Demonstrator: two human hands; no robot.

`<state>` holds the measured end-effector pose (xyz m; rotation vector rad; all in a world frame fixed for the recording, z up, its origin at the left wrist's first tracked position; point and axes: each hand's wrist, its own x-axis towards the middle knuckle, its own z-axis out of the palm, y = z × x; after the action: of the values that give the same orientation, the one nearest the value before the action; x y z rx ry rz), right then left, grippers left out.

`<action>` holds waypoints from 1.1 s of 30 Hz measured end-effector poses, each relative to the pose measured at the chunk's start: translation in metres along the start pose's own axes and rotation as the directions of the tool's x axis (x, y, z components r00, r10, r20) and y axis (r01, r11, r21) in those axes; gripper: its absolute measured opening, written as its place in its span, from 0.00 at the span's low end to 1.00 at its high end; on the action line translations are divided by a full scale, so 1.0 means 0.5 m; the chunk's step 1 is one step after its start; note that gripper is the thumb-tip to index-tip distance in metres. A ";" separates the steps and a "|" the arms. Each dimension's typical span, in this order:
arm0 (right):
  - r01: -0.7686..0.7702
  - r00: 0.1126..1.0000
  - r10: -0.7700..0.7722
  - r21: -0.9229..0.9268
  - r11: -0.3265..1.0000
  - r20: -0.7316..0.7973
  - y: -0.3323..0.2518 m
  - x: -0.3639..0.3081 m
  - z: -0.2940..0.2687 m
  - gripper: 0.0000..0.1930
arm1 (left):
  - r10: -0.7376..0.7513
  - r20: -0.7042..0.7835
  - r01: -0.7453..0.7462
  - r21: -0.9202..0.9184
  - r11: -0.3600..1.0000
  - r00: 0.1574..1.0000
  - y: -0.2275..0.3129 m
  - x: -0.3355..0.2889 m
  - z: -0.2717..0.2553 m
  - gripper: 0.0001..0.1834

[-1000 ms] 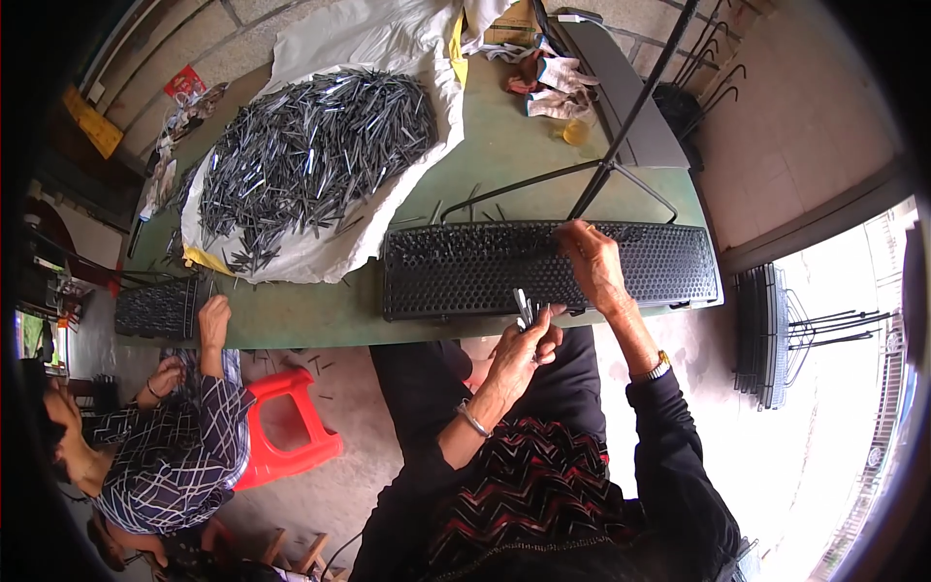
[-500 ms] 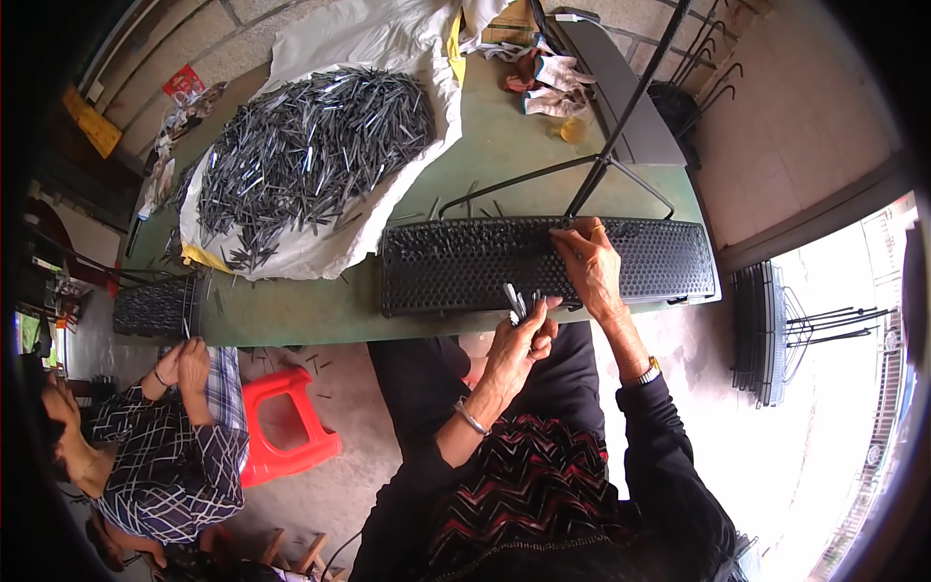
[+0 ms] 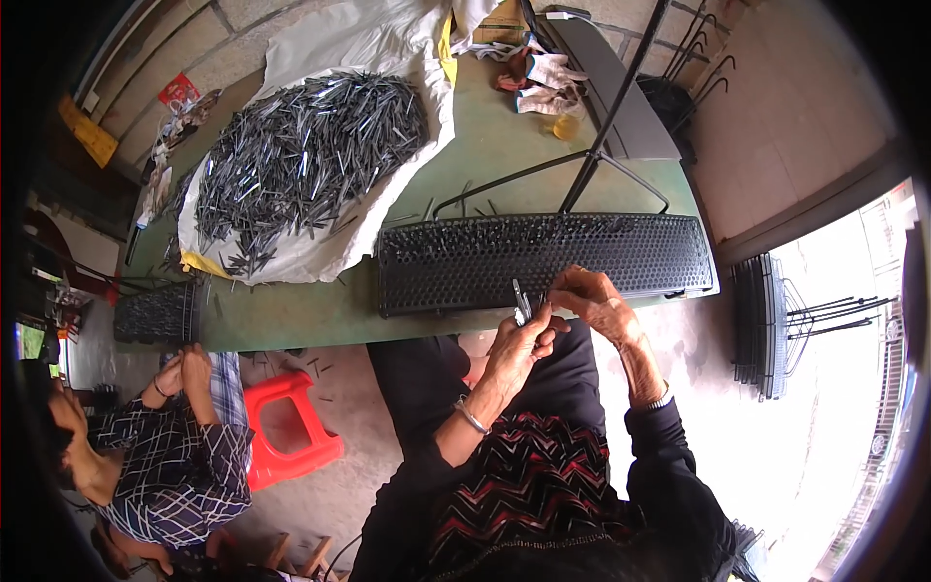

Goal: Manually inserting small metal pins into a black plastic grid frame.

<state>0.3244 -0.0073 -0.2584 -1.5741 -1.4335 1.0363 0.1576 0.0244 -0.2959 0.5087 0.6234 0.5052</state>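
Observation:
My left hand [image 3: 522, 351] is closed around a small bunch of thin metal strips [image 3: 521, 301], their tips poking up past the thumb. Close beside it, my right hand [image 3: 599, 308] has its fingers pinched together just right of the strips; whatever lies between those fingertips is too small to make out. Both hands are at the near edge of a long black perforated panel [image 3: 621, 257], which lies on the green table. Many strips stand in the panel's holes along its far left part. A black metal rod frame [image 3: 590, 170] rises behind it.
A large heap of dark strips [image 3: 310, 155] lies on a white sack [image 3: 364, 233] at the table's left. Gloves [image 3: 548, 82] and a yellowish cup [image 3: 565, 126] sit farther back. At left, a co-worker [image 3: 175, 446] handles another panel [image 3: 155, 312] near a red stool [image 3: 291, 427]. Stacked racks [image 3: 761, 325] stand right.
My right hand has come off the panel's surface, moving nearer and down to my left hand. My left hand stays almost in place with its strips.

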 end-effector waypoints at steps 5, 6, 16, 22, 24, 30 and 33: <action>-0.107 0.942 0.118 0.051 0.993 -0.314 -0.008 0.001 0.012 0.02 | -0.017 -0.026 0.017 -0.003 1.000 1.000 -0.001 0.004 -0.001 0.16; -0.108 0.942 0.119 0.052 0.993 -0.314 -0.008 0.006 0.013 0.02 | -0.032 -0.036 0.031 -0.007 0.999 0.999 -0.001 0.004 -0.002 0.17; 0.045 0.666 -0.351 -0.435 0.899 -0.658 0.065 0.105 0.003 0.02 | -0.039 -0.022 0.038 -0.039 0.999 0.999 -0.012 0.019 -0.008 0.18; 0.037 0.690 -0.458 -0.604 0.796 -0.561 0.053 0.116 0.022 0.05 | -0.012 -0.003 0.012 -0.049 0.999 1.000 -0.006 0.011 -0.007 0.18; 0.003 0.718 -0.462 -0.662 0.750 -0.521 0.036 0.115 0.017 0.07 | -0.015 0.003 0.015 -0.041 0.999 1.000 -0.004 0.012 -0.007 0.18; 0.001 0.751 -0.397 -0.602 0.799 -0.527 0.021 0.093 0.002 0.06 | -0.029 -0.028 0.028 -0.052 0.998 0.999 0.004 0.004 0.010 0.18; 0.005 0.790 -0.348 -0.562 0.827 -0.505 0.019 0.087 -0.005 0.06 | -0.033 -0.025 0.032 -0.055 0.998 0.999 0.000 0.004 0.008 0.18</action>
<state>0.3322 0.0352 -0.2697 -1.8660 -1.4357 -0.0404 0.1616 0.0243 -0.2938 0.4402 0.6405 0.4975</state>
